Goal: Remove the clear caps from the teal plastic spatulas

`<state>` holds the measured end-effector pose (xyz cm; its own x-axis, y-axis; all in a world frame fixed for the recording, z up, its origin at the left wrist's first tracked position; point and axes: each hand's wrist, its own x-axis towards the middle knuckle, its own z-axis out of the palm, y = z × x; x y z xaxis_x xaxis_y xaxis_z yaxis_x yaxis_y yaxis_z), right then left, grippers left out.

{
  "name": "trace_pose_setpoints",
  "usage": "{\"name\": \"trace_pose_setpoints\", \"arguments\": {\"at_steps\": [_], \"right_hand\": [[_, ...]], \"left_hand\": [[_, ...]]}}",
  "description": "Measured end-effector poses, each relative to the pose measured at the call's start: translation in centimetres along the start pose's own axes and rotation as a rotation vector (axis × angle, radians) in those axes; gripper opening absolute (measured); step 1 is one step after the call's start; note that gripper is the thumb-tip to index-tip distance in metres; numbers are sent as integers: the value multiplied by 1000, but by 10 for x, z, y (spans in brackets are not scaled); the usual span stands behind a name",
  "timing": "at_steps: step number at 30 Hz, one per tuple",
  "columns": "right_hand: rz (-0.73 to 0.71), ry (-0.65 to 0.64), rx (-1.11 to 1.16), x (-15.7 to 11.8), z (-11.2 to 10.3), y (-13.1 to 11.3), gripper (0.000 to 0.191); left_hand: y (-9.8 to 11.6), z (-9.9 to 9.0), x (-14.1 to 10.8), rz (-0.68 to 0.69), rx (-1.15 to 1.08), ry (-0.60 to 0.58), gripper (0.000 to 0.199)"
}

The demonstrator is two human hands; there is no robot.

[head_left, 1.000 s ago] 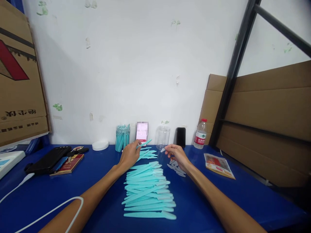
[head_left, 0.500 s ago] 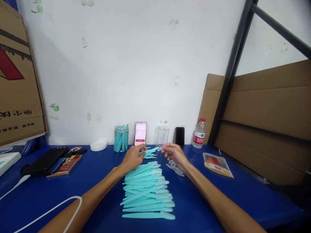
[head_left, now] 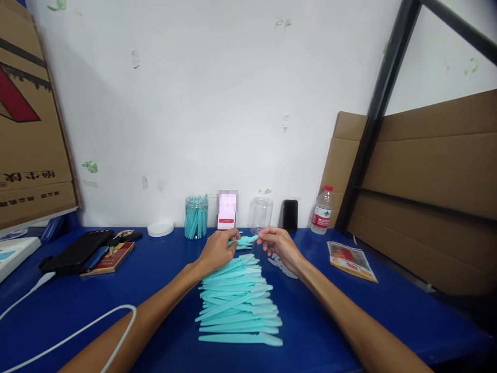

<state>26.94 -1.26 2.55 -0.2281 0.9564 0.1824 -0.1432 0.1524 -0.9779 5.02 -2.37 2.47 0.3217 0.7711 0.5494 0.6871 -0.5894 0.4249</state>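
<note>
The left hand [head_left: 218,248] has its fingers clamped on a slim, turquoise plastic stick [head_left: 245,240] above the smooth blue bench [head_left: 318,316]; the right hand's [head_left: 281,244] fingers pinch its pale tip. Nearer lie overlapping, tapered turquoise sticks [head_left: 236,295]; flat, translucent slivers [head_left: 283,267] sit right. Behind stands a clear, cylindrical jar [head_left: 261,212].

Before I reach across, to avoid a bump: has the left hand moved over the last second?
Yes: against the lit phone, the left hand has moved rightward, toward the right hand, and slightly down in view.
</note>
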Motion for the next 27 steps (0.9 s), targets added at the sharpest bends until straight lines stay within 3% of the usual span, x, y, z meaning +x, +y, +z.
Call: {"name": "trace_pose_setpoints", "arguments": {"at_steps": [16, 19, 23, 27], "right_hand": [[-92, -30, -141, -3, 10, 0, 25], [-196, -12, -364, -5, 10, -4, 23], [-511, -2, -872, -9, 6, -7, 20], [-571, -35, -1030, -11, 3, -10, 21]], "left_hand": [[10, -7, -2, 12, -5, 62, 13], [9, -5, -2, 18, -6, 69, 13], [8, -3, -4, 59, 21, 80, 13], [9, -1, -7, 103, 44, 98, 15]]}}
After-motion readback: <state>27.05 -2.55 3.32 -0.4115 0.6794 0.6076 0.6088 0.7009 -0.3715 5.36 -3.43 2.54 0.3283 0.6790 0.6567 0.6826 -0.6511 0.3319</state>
